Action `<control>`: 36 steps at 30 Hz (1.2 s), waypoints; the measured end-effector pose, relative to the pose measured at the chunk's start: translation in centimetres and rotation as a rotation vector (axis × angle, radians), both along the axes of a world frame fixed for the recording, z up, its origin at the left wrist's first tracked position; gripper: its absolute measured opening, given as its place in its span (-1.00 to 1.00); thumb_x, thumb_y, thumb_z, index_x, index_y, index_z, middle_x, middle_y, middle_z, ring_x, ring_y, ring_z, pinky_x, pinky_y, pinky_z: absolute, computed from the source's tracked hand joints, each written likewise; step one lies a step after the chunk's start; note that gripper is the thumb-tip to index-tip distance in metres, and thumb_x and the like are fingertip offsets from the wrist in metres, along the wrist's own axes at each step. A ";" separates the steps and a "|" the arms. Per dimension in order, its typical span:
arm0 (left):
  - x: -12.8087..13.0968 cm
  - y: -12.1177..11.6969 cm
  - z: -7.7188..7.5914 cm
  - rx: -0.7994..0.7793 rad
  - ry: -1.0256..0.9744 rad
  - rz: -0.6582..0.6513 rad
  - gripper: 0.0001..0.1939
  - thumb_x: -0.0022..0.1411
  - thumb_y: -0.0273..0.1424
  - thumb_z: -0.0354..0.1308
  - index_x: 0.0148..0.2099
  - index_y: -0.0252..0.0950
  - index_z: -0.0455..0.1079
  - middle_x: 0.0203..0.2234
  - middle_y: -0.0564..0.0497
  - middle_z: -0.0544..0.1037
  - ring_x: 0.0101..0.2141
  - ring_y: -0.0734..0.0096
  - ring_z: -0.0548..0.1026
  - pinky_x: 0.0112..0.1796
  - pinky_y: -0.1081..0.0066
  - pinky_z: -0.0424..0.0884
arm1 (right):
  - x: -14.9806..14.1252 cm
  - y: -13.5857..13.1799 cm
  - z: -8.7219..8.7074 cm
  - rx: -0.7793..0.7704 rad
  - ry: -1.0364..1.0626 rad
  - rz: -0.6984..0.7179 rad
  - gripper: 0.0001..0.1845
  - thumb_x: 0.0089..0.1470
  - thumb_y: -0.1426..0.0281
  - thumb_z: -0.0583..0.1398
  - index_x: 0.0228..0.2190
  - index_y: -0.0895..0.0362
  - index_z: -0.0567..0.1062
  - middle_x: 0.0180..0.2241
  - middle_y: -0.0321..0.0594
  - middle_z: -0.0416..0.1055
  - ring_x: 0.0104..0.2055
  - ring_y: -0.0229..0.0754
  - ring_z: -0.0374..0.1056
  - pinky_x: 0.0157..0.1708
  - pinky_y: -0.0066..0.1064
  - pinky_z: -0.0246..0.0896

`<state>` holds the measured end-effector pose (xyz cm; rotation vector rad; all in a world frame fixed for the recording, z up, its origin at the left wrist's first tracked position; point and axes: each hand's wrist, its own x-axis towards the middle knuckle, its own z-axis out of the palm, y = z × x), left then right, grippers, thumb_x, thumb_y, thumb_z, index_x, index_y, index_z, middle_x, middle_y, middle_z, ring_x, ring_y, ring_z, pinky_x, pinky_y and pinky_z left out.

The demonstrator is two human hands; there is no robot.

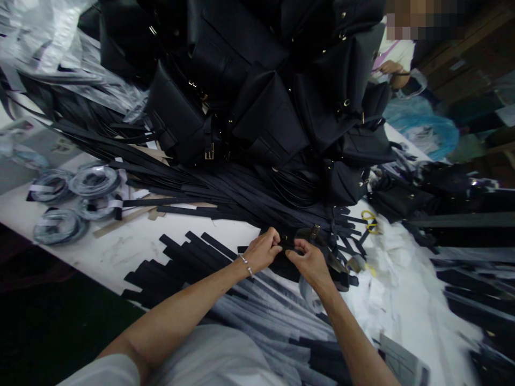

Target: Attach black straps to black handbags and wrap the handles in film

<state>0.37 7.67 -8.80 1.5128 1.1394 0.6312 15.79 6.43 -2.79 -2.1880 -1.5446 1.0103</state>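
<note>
My left hand (262, 252), with a bracelet at the wrist, pinches the near part of a black bag (288, 269) at the table's front. My right hand (310, 262) pinches the same bag a little to the right, thumb against fingers. Between the two hands a small round metal stud (285, 237) shows. Beyond my right hand a metal buckle (315, 231) sits on a strap. The exact part under my fingertips is too dark to make out. Black straps (189, 257) lie fanned out left of my hands and under my forearms.
A heap of black bags (265, 118) fills the back of the white table (120, 257). Wrapped coils (60, 225) lie at left, yellow-handled scissors (369, 221) and white wrapping (386, 279) at right. Another person's hand (391, 67) is at the far right.
</note>
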 end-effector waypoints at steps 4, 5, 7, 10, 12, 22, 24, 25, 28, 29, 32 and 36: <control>0.2 0.2 -0.4 -0.035 -0.041 0.019 -0.83 0.08 -0.49 0.09 -0.25 -0.21 0.20 -0.44 0.14 0.36 -0.38 0.44 0.37 -0.33 0.45 0.28 | -0.1 0.4 0.2 -0.019 -0.077 0.071 -0.73 -0.19 0.28 0.19 -0.38 0.13 0.54 -0.42 -0.23 0.52 -0.28 -0.07 0.44 -0.27 -0.37 0.27; 0.2 0.3 -0.4 -0.045 -0.040 0.023 -0.82 0.08 -0.50 0.10 -0.26 -0.21 0.20 -0.45 0.15 0.36 -0.39 0.45 0.37 -0.34 0.46 0.28 | -0.2 0.5 0.3 -0.020 -0.107 0.083 -0.75 -0.18 0.28 0.18 -0.41 0.13 0.53 -0.43 -0.24 0.51 -0.29 -0.08 0.43 -0.28 -0.38 0.25; 0.2 0.4 -0.3 -0.069 -0.029 0.034 -0.82 0.06 -0.50 0.11 -0.27 -0.21 0.20 -0.47 0.16 0.36 -0.41 0.46 0.37 -0.36 0.47 0.27 | -0.5 0.6 0.5 -0.015 -0.176 0.098 -0.80 -0.18 0.30 0.17 -0.45 0.12 0.50 -0.48 -0.27 0.47 -0.35 -0.13 0.41 -0.33 -0.41 0.21; 0.3 0.5 -0.1 -0.121 -0.009 0.042 -0.80 0.04 -0.49 0.14 -0.28 -0.20 0.20 -0.51 0.19 0.36 -0.45 0.48 0.36 -0.40 0.49 0.25 | -0.9 0.5 0.5 0.004 -0.260 0.125 -0.88 -0.16 0.33 0.14 -0.53 0.10 0.44 -0.57 -0.35 0.38 -0.47 -0.21 0.33 -0.45 -0.46 0.11; 0.5 0.7 0.0 -0.151 0.015 0.039 -0.79 0.03 -0.49 0.15 -0.28 -0.20 0.20 -0.53 0.20 0.36 -0.47 0.49 0.36 -0.43 0.50 0.23 | -1.1 0.4 0.4 0.024 -0.291 0.144 -0.91 -0.16 0.34 0.12 -0.56 0.09 0.39 -0.61 -0.37 0.32 -0.52 -0.24 0.27 -0.50 -0.47 0.05; 0.9 1.9 1.4 -0.182 0.197 -0.034 -0.74 0.01 -0.46 0.19 -0.25 -0.20 0.20 -0.56 0.21 0.39 -0.50 0.46 0.40 -0.48 0.48 0.19 | -0.3 0.0 -0.5 0.043 -0.166 0.125 -0.90 -0.13 0.38 0.14 -0.44 0.08 0.37 -0.53 -0.33 0.38 -0.46 -0.19 0.32 -0.42 -0.42 0.12; 0.6 2.0 1.4 -0.144 0.205 -0.055 -0.74 0.02 -0.44 0.20 -0.24 -0.19 0.21 -0.55 0.21 0.39 -0.49 0.45 0.40 -0.46 0.47 0.22 | 0.3 0.1 -0.4 -0.007 0.048 0.101 -0.84 -0.11 0.34 0.18 -0.39 0.11 0.41 -0.43 -0.27 0.46 -0.36 -0.16 0.39 -0.33 -0.38 0.21; 0.5 2.1 1.3 -0.110 0.199 -0.066 -0.75 0.02 -0.43 0.20 -0.23 -0.20 0.22 -0.54 0.20 0.40 -0.47 0.44 0.41 -0.44 0.46 0.24 | 0.6 0.2 -0.1 -0.049 0.174 0.090 -0.79 -0.10 0.31 0.20 -0.35 0.12 0.43 -0.39 -0.24 0.49 -0.31 -0.14 0.41 -0.29 -0.36 0.24; -0.3 2.1 1.6 0.049 0.165 -0.072 -0.75 0.04 -0.47 0.17 -0.20 -0.21 0.24 -0.41 0.13 0.43 -0.35 0.40 0.43 -0.31 0.42 0.32 | 1.6 0.7 1.6 -0.107 0.452 0.009 -0.54 -0.12 0.22 0.27 -0.15 0.14 0.43 -0.26 -0.13 0.52 -0.22 -0.10 0.44 -0.22 -0.30 0.30; -0.7 2.1 1.8 0.113 0.162 -0.062 -0.74 0.05 -0.50 0.15 -0.18 -0.22 0.24 -0.34 0.09 0.44 -0.28 0.38 0.43 -0.25 0.40 0.33 | 2.2 0.8 2.4 -0.059 0.474 -0.038 -0.48 -0.13 0.21 0.29 -0.10 0.14 0.42 -0.20 -0.10 0.51 -0.18 -0.10 0.44 -0.18 -0.28 0.30; -1.7 1.8 3.3 0.287 0.171 -0.026 -0.70 0.08 -0.56 0.08 -0.10 -0.23 0.25 -0.19 0.01 0.43 -0.13 0.31 0.38 -0.08 0.30 0.29 | 5.1 -0.3 4.7 0.171 0.361 -0.217 -0.47 -0.14 0.16 0.31 -0.12 0.13 0.45 -0.18 -0.09 0.51 -0.17 -0.12 0.43 -0.17 -0.30 0.31; -2.1 1.0 5.7 0.434 0.107 -0.070 -0.72 0.17 -0.56 0.01 -0.07 -0.21 0.28 -0.13 -0.02 0.42 -0.08 0.28 0.36 0.00 0.25 0.25 | 9.4 -7.3 5.3 0.015 0.375 -0.480 -0.56 -0.06 0.03 0.23 -0.46 0.20 0.49 -0.57 -0.20 0.47 -0.56 -0.27 0.36 -0.55 -0.47 0.25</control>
